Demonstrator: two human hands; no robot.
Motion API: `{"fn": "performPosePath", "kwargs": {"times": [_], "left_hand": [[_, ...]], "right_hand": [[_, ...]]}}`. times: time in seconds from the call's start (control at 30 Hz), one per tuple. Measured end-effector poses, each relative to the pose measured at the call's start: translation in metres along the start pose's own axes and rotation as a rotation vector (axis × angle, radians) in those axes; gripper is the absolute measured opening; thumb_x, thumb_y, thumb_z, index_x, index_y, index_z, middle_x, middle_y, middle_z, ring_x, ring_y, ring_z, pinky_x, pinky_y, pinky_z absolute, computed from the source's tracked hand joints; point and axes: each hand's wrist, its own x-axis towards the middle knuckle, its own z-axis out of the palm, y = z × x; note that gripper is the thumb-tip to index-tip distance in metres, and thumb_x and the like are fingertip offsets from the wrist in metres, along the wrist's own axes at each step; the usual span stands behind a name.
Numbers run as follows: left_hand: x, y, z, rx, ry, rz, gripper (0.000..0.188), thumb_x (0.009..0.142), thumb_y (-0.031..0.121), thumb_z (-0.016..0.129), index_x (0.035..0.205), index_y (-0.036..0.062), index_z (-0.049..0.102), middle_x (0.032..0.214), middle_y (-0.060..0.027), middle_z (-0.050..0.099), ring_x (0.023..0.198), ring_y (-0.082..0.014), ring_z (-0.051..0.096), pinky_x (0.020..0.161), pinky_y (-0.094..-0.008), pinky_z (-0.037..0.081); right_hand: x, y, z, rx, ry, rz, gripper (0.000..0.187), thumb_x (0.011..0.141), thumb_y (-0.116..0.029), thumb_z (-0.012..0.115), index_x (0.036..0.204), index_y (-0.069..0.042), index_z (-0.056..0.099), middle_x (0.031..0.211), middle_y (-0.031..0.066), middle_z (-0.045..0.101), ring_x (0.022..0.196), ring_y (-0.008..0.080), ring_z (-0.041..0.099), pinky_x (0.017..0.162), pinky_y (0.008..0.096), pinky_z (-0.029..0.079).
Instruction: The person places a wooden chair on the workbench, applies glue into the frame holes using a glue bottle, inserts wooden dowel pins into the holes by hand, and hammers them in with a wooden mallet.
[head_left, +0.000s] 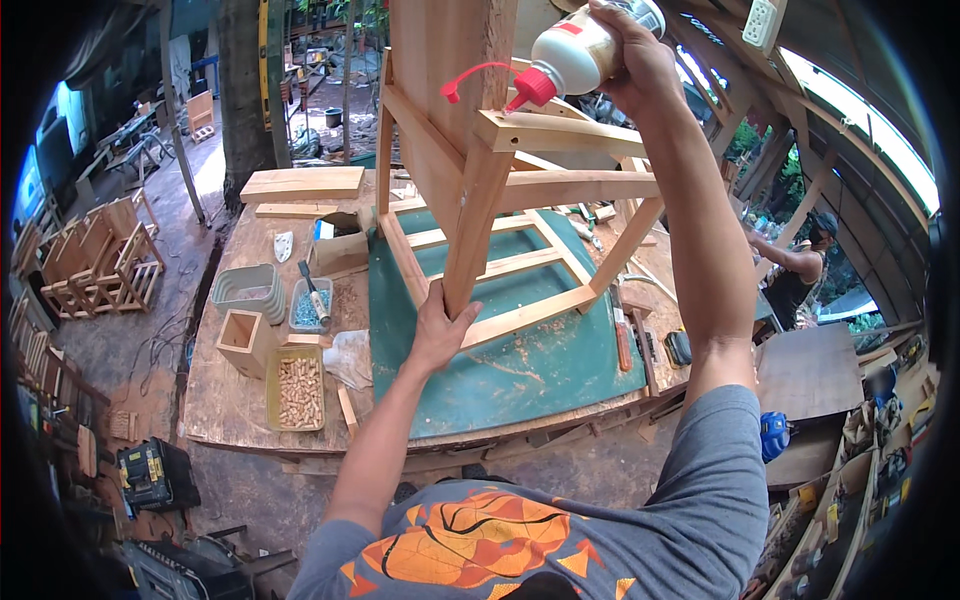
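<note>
A wooden chair frame (pixel 530 316) lies on a green mat (pixel 560 360) on the workbench. My left hand (pixel 440 330) grips the lower end of one of its upright legs. Raised at the upper right, my right hand (pixel 640 62) is wrapped round a white glue bottle (pixel 578 55), tipped with its red nozzle down. The nozzle tip meets or nearly meets the top corner of the frame, close to a dowel hole in the rail (pixel 560 133). A red cap dangles on a strap from the nozzle.
Wooden dowels fill a yellow tray (pixel 297 388) at the bench's left. Nearby are a tub of screws with a brush (pixel 312 300), a wooden box (pixel 246 340) and a grey-green basket (pixel 250 290). A chisel (pixel 622 340) lies right. Another person (pixel 800 262) stands at far right.
</note>
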Motion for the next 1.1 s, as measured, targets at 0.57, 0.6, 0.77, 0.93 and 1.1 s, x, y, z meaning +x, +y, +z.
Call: {"fn": "performPosePath", "kwargs": {"times": [0.57,0.6,0.77,0.93,1.1], "left_hand": [[-0.002,0.010,-0.004,0.005,-0.019,-0.068,0.060,0.089,0.031,0.078,0.131,-0.0002,0.049,0.106,-0.0168,0.065,0.098,-0.0262,0.064,0.088,-0.0383,0.050],[-0.001,0.007,-0.004,0.007,-0.015,-0.060,0.060,0.089,0.031,0.078,0.131,-0.0002,0.049,0.106,-0.0168,0.065,0.098,-0.0262,0.064,0.088,-0.0383,0.050],[-0.001,0.006,0.003,-0.003,0.014,0.002,0.058,0.089,0.032,0.079,0.126,-0.0011,0.050,0.101,-0.0171,0.064,0.092,-0.0262,0.063,0.084,-0.0384,0.051],[-0.001,0.003,0.002,0.010,0.003,-0.011,0.060,0.089,0.032,0.078,0.130,0.0003,0.049,0.101,-0.0134,0.065,0.095,-0.0237,0.064,0.086,-0.0377,0.051],[0.000,0.006,0.002,0.011,0.007,-0.040,0.059,0.089,0.032,0.079,0.128,0.0001,0.050,0.099,-0.0122,0.065,0.092,-0.0229,0.064,0.085,-0.0374,0.051]], "right_hand": [[-0.061,-0.037,0.032,-0.519,-0.053,-0.649,0.039,0.085,-0.019,0.082,0.114,-0.001,0.063,0.100,0.0101,0.070,0.087,0.0194,0.070,0.081,0.0363,0.059],[-0.081,-0.040,0.036,-0.478,-0.034,-0.754,0.039,0.086,-0.022,0.081,0.115,-0.002,0.063,0.102,0.0093,0.070,0.092,0.0185,0.070,0.086,0.0345,0.057],[-0.076,-0.042,-0.019,-0.015,-0.214,-0.644,0.044,0.090,-0.018,0.077,0.125,-0.001,0.055,0.107,0.0105,0.069,0.097,0.0192,0.070,0.087,0.0354,0.060],[-0.084,0.001,-0.048,0.207,-0.174,-0.600,0.051,0.085,-0.013,0.083,0.125,0.002,0.056,0.110,0.0095,0.067,0.099,0.0195,0.069,0.093,0.0343,0.058],[-0.085,0.016,-0.051,0.214,-0.137,-0.632,0.052,0.084,-0.013,0.086,0.125,-0.001,0.057,0.108,0.0083,0.068,0.100,0.0193,0.069,0.094,0.0349,0.058]]}}
